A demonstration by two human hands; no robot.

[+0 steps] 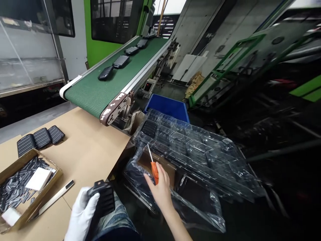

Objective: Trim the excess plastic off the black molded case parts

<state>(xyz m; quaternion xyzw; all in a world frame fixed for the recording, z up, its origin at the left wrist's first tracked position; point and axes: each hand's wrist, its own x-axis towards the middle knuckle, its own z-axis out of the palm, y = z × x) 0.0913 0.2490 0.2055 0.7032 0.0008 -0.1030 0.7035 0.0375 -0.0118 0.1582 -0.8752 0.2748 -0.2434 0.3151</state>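
My left hand (81,211), in a white glove, grips a black ribbed plastic part (106,199) above my lap, beside the table edge. My bare right hand (162,189) is closed round the orange handle of a screwdriver (154,172), its thin metal shaft pointing up and away. Behind that hand lies a clear plastic tray (198,147) with shaped pockets. One black part (149,129) sits in its near-left corner pocket. The palm side of my right hand is partly hidden.
A green conveyor belt (87,93) carries several black parts toward the cardboard-covered table (92,140). On the table are three black parts (41,138), a cardboard box (54,182) of small black pieces, and a pale-handled tool (56,197). A blue bin (167,105) stands behind the tray.
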